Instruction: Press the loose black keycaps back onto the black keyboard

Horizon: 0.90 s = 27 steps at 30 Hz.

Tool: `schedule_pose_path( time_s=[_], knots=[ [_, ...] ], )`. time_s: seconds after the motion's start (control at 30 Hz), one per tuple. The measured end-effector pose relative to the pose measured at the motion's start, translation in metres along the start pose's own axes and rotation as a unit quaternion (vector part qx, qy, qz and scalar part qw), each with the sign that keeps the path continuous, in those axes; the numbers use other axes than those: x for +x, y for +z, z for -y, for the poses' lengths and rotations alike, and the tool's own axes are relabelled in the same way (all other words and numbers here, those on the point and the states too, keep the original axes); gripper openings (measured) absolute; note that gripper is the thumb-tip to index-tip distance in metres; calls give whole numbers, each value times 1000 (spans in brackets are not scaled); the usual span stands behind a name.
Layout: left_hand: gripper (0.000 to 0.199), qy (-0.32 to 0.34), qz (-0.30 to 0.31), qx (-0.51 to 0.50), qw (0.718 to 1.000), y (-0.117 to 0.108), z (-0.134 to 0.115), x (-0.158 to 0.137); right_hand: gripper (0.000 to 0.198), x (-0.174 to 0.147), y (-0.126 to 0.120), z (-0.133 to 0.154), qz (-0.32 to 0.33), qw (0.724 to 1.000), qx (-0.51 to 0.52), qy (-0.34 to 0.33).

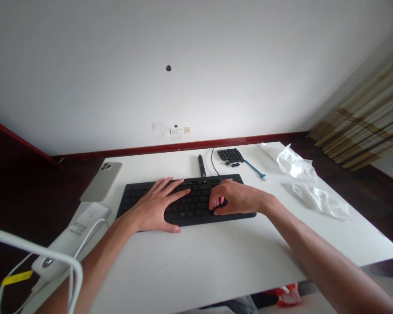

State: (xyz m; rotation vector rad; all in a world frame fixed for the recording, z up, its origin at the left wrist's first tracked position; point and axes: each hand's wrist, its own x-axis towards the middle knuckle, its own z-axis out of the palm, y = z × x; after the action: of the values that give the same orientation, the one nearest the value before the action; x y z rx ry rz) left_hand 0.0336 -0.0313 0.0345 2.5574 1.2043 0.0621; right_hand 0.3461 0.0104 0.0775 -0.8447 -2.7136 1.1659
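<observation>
A black keyboard [196, 208] lies across the white table. My left hand [155, 207] rests palm down over its left half, fingers spread and thumb stretched past the front edge. Over the keyboard's right part, my right hand [231, 197] is closed, its fingers curled and the thumb low against the keys. Whatever the right fingers pinch, if anything, is hidden. Behind the keyboard sits a group of black keycaps [229, 155], with a few loose keycaps [232, 164] just in front. A blue brush [255, 169] with a pale tip lies beside them.
A dark pen-like tool [201, 165] and a thin black cable [212, 161] lie behind the keyboard. At the left are a phone [101, 182] and a white device [74, 237] with a white cord [39, 248]. Crumpled clear plastic [298, 163] covers part of the right side.
</observation>
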Motion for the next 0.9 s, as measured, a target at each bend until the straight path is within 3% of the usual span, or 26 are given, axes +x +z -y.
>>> schedule_pose_path(
  time_s=[0.2,0.9],
  knots=[
    [106,-3,13,11,1000,0,1,0,8,3,2,2,8,1000,-29,-9],
    [108,5,5,12,1000,3,4,-1,15,1,15,26,1,987,-148,62]
  ],
)
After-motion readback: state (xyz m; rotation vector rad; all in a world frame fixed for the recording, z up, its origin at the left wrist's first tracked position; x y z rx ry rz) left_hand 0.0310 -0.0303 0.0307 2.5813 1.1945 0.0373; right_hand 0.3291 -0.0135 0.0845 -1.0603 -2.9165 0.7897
